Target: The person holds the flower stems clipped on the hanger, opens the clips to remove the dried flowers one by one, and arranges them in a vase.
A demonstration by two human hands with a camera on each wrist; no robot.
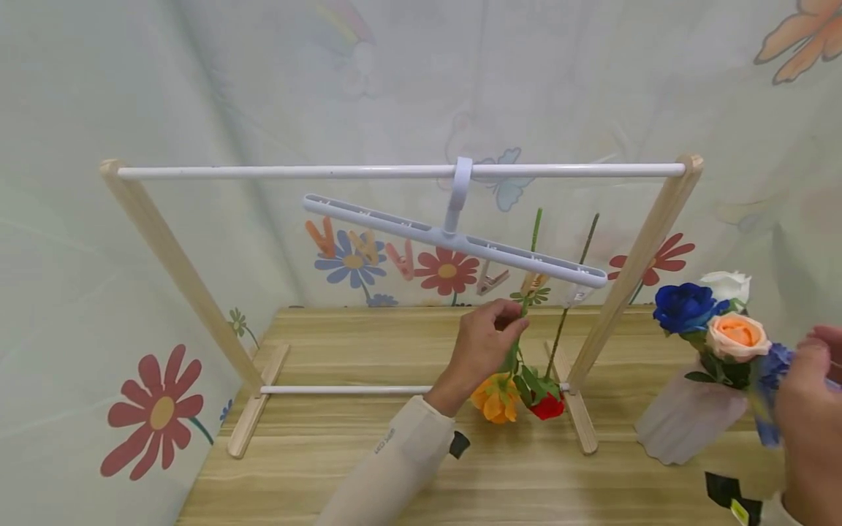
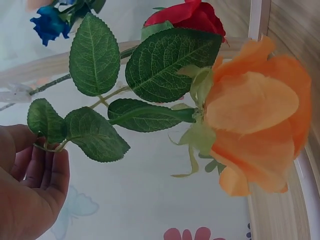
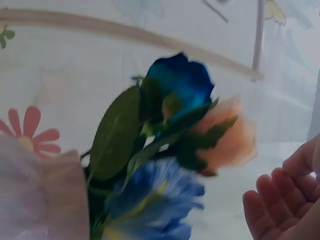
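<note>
Below both hands, a wood-grain table (image 1: 263,475). Rack (image 1: 180,270) next in size: wooden posts to either side of the left hand, white bar above it. Pale hanger (image 1: 421,235) hooked on that bar, tilted, its lower end up and to the right of the left hand. White vase (image 1: 691,413) well to the right of the left hand, just left of the right hand.

Left hand (image 1: 483,347): thumb and fingers closed in a pinch on the green stalk of the orange flower (image 1: 496,398). Bloom hangs head-down beneath the fingers; stem runs up from them to a clip (image 1: 534,283) on the hanger.

Right hand (image 1: 812,409): fingers loosely curved, nothing held; the mottled blue flower (image 3: 160,200) in the vase is nearest. Beyond that, farther left of this hand, a peach rose (image 1: 738,334), dark blue rose (image 1: 684,307) and white rose (image 1: 726,285).

Red flower (image 1: 547,407), also head-down, below and right of the left hand, beside the orange one; stem in a white clip (image 1: 579,294). Smallest: orange clip (image 1: 322,237) and pink clip (image 1: 401,259), up and left of the left hand.
</note>
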